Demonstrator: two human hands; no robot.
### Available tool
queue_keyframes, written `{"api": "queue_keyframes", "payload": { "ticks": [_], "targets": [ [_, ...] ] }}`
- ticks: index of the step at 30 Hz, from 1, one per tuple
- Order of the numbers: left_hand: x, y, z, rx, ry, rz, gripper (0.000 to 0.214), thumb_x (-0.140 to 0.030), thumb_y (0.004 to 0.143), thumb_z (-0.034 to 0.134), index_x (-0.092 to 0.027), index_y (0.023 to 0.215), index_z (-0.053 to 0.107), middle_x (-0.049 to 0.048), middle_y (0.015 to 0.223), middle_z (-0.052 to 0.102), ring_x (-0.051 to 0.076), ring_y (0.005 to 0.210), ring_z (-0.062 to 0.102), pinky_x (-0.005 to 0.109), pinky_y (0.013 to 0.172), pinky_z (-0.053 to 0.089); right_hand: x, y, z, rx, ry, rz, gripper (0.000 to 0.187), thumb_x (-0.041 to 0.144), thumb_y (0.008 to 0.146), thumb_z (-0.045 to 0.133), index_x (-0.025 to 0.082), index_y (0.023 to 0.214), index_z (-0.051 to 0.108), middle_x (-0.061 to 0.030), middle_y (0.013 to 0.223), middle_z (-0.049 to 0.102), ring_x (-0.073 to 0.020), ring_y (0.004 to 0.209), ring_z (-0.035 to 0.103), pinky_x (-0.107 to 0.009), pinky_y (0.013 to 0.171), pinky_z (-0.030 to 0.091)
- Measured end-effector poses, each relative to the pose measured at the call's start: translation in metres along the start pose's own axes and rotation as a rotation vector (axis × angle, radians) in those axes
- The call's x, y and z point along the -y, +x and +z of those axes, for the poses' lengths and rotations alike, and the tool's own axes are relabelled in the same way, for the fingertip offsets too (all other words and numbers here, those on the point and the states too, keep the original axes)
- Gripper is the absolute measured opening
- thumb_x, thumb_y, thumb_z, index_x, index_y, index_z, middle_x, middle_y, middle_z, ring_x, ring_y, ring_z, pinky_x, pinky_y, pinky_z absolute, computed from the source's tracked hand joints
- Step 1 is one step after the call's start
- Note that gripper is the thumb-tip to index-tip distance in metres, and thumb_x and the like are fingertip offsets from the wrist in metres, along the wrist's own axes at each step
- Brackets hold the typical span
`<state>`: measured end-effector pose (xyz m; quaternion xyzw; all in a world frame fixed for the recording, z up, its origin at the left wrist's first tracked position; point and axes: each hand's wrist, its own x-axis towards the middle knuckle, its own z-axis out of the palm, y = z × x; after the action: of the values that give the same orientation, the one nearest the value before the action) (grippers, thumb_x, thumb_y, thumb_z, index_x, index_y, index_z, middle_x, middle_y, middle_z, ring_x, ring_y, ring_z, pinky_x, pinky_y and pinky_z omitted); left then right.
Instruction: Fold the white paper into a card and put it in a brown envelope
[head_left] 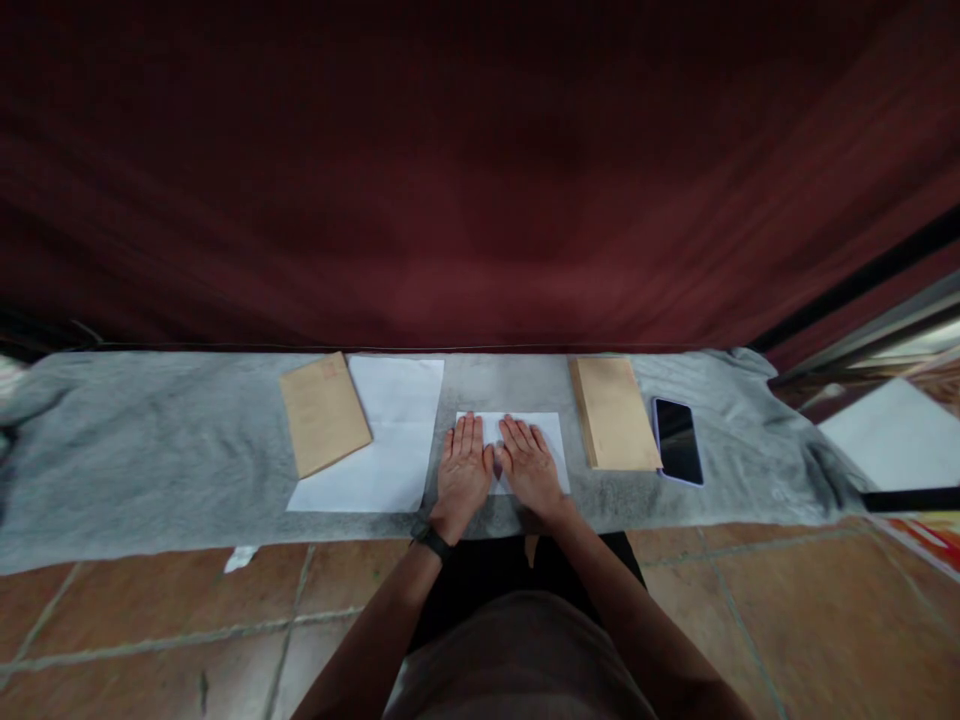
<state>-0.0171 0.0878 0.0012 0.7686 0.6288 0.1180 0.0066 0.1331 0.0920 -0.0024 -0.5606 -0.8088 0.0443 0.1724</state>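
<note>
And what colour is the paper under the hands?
That paper is white; the head view shows it best.

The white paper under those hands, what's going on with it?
A person's left hand and right hand are both laid flat, side by side, on a small white rectangular sheet of paper, which lies on a grey cloth. To the left, a flat tan paper rectangle lies partly over a bigger white paper sheet. To the right are a neat stack of tan paper rectangles and a dark-screened phone with a pale purple edge. Neither hand is touching those.
</note>
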Motion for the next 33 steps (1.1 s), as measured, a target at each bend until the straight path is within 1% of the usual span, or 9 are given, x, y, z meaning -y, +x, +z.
{"api": "queue_keyframes", "payload": {
  "ticks": [5, 10, 13, 15, 19, 23, 26, 30, 33],
  "targets": [
    [-0.001, 0.001, 0.002, -0.01, -0.005, -0.012, 0.058, -0.03, 0.104, 0.031, -0.001, 0.154, 0.038, 0.0193, 0.163, 0.034, 0.03, 0.154, 0.028, 0.05, 0.125, 0.026, -0.012, 0.0, 0.003, -0.042, -0.032, -0.003, 0.047, 0.03, 0.107, 0.038, 0.017, 0.152, 0.047, -0.0086, 0.157, 0.048, -0.0261, 0.145, 0.043, -0.048, 0.123, 0.026],
    [-0.001, 0.001, 0.004, -0.023, -0.034, -0.026, 0.06, -0.031, 0.103, 0.034, -0.003, 0.156, 0.035, 0.0181, 0.162, 0.035, 0.029, 0.154, 0.028, 0.05, 0.125, 0.025, -0.026, 0.001, 0.003, -0.063, -0.088, 0.081, 0.048, 0.03, 0.108, 0.036, 0.02, 0.153, 0.045, -0.0077, 0.16, 0.043, -0.0278, 0.147, 0.041, -0.05, 0.121, 0.027],
    [-0.001, 0.001, 0.004, -0.028, -0.038, -0.031, 0.06, -0.031, 0.103, 0.034, -0.004, 0.156, 0.035, 0.0178, 0.162, 0.035, 0.029, 0.154, 0.028, 0.05, 0.125, 0.025, -0.035, 0.003, 0.0, -0.069, -0.115, 0.131, 0.05, 0.031, 0.108, 0.036, 0.018, 0.155, 0.043, -0.0098, 0.16, 0.043, -0.0287, 0.146, 0.041, -0.05, 0.12, 0.028],
    [-0.001, 0.001, 0.004, -0.029, -0.035, -0.029, 0.06, -0.031, 0.103, 0.034, -0.003, 0.156, 0.036, 0.018, 0.162, 0.035, 0.029, 0.154, 0.028, 0.05, 0.126, 0.024, -0.038, 0.003, -0.002, -0.085, -0.128, 0.167, 0.052, 0.033, 0.107, 0.036, 0.014, 0.156, 0.041, -0.0132, 0.159, 0.044, -0.0299, 0.146, 0.041, -0.051, 0.12, 0.028],
    [-0.001, 0.001, 0.004, -0.032, -0.035, -0.023, 0.06, -0.032, 0.103, 0.033, -0.003, 0.155, 0.036, 0.0182, 0.162, 0.035, 0.029, 0.154, 0.027, 0.051, 0.125, 0.024, -0.03, -0.009, -0.005, -0.109, -0.137, 0.19, 0.055, 0.033, 0.107, 0.035, 0.008, 0.156, 0.039, -0.0181, 0.159, 0.042, -0.0308, 0.147, 0.04, -0.051, 0.121, 0.028],
    [-0.001, 0.001, 0.004, -0.033, -0.035, -0.022, 0.06, -0.031, 0.103, 0.033, -0.003, 0.155, 0.036, 0.0186, 0.162, 0.035, 0.029, 0.154, 0.028, 0.051, 0.125, 0.025, -0.017, -0.035, -0.006, -0.06, -0.109, 0.058, 0.052, 0.035, 0.107, 0.037, 0.017, 0.155, 0.042, -0.0114, 0.162, 0.039, -0.0292, 0.148, 0.038, -0.052, 0.122, 0.025],
    [0.0, 0.001, 0.003, -0.034, -0.033, -0.018, 0.059, -0.031, 0.103, 0.033, -0.003, 0.155, 0.037, 0.0181, 0.162, 0.035, 0.029, 0.154, 0.028, 0.05, 0.126, 0.025, -0.013, -0.05, -0.006, -0.059, -0.101, 0.046, 0.051, 0.034, 0.106, 0.041, 0.018, 0.154, 0.044, -0.0117, 0.161, 0.041, -0.0298, 0.149, 0.037, -0.054, 0.122, 0.025],
    [-0.002, 0.004, 0.001, -0.043, -0.025, -0.029, 0.058, -0.031, 0.104, 0.033, -0.003, 0.154, 0.04, 0.0198, 0.16, 0.039, 0.031, 0.153, 0.03, 0.055, 0.125, 0.023, -0.012, -0.053, -0.007, -0.077, -0.102, 0.067, 0.051, 0.033, 0.105, 0.044, 0.018, 0.153, 0.046, -0.0124, 0.16, 0.042, -0.0304, 0.149, 0.037, -0.054, 0.122, 0.024],
    [-0.016, 0.009, 0.002, -0.048, -0.042, -0.012, 0.056, -0.031, 0.105, 0.029, -0.002, 0.151, 0.044, 0.0211, 0.158, 0.042, 0.03, 0.152, 0.033, 0.053, 0.125, 0.026, -0.011, -0.051, -0.007, -0.069, -0.103, 0.071, 0.05, 0.033, 0.104, 0.044, 0.018, 0.153, 0.047, -0.0119, 0.161, 0.042, -0.0303, 0.148, 0.038, -0.054, 0.122, 0.023]
  ]
}}
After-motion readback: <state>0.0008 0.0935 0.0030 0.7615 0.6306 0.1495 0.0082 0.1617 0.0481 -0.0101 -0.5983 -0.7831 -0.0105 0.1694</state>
